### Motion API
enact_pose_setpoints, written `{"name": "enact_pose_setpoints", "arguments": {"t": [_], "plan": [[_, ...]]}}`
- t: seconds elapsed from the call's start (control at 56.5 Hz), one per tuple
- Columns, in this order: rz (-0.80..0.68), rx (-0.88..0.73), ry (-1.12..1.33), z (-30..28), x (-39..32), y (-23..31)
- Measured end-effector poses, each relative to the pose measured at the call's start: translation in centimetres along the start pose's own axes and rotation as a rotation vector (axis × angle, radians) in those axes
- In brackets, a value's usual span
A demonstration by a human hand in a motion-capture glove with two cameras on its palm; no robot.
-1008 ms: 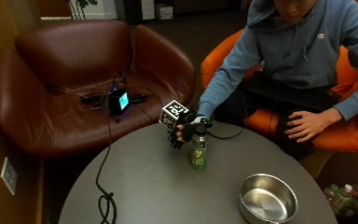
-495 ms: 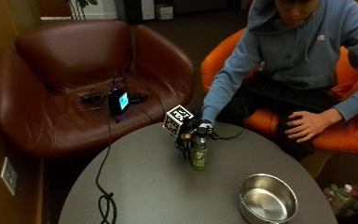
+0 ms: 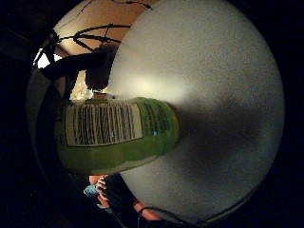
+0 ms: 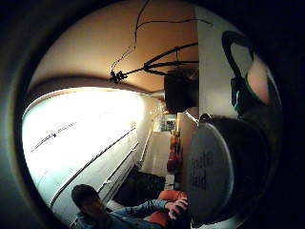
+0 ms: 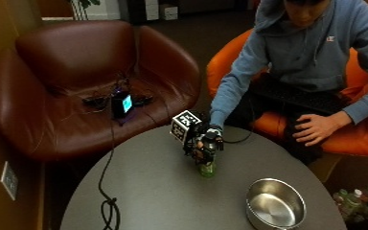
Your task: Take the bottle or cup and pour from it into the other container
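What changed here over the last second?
The gloved right hand has closed in on the green bottle and now wraps its upper part. The bottle still stands upright at the same spot on the table; the metal bowl and the bare hand stayed put.

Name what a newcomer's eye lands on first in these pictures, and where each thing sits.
The gloved right hand grips a green bottle standing near the middle of the round grey table. A shiny steel bowl sits apart from it, near the table's edge. Behind the table stands a brown leather armchair, with a small lit device on its seat.
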State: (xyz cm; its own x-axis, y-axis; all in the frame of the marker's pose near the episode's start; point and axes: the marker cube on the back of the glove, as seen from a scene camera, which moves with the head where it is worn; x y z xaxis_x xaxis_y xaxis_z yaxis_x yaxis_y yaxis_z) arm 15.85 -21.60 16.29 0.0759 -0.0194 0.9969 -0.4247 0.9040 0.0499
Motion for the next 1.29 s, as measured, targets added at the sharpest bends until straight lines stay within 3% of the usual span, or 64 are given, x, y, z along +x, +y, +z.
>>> {"name": "enact_pose_setpoints", "arguments": {"t": [0.195,0.725,0.831,1.044,1.291], "plan": [[-0.024,-0.033,0.014,-1.7,3.6,2.8],[-0.062,-0.069,0.088,0.2,1.7,2.1],[-0.05,-0.087,0.115,1.9,-1.3,0.1],[-0.062,-0.083,0.126,0.4,1.8,2.7],[-0.077,-0.104,0.187,2.4,-1.1,0.8]]}}
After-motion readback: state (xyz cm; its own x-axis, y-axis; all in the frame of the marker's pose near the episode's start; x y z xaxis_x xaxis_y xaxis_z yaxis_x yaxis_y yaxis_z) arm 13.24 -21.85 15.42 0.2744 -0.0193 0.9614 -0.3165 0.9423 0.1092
